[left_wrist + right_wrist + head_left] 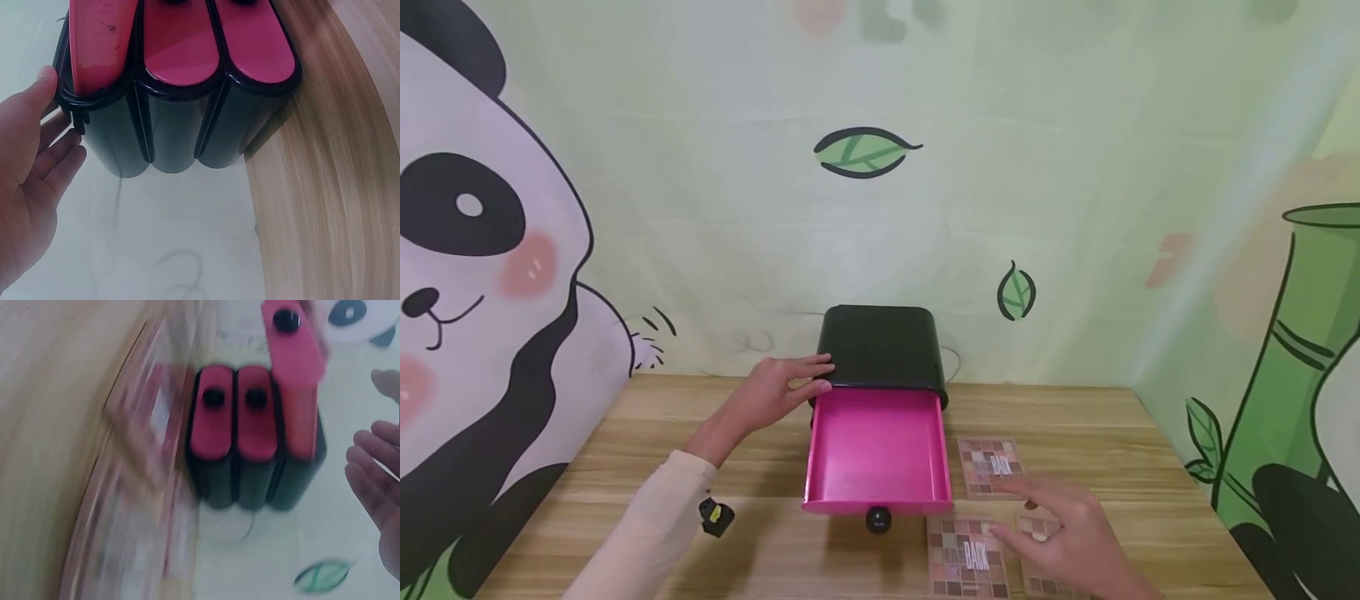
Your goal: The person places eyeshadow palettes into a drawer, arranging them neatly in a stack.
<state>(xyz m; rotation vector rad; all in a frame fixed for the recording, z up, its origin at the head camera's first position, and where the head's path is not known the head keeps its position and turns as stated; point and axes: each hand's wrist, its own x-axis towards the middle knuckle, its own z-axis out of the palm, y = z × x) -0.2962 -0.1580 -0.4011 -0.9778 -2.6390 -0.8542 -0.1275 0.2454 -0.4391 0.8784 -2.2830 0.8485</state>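
Note:
A black drawer cabinet (880, 346) stands against the backdrop, its top pink drawer (880, 450) pulled out with nothing inside. Two lower pink drawers (181, 47) are closed in the left wrist view. My left hand (778, 387) rests straight fingers on the cabinet's upper left edge. To the drawer's right lie eyeshadow palettes: one behind (988, 462), one in front (966, 558), and a third (1037, 525) partly hidden by my right hand (1067, 529). That hand hovers over them, fingers loosely extended, holding nothing. In the right wrist view the palettes are blurred.
A round black knob (878, 520) sticks out from the open drawer's front. Near the left sleeve is a small black object with a yellow mark (717, 517). A panda-printed backdrop (737, 208) borders the wooden table (1075, 417).

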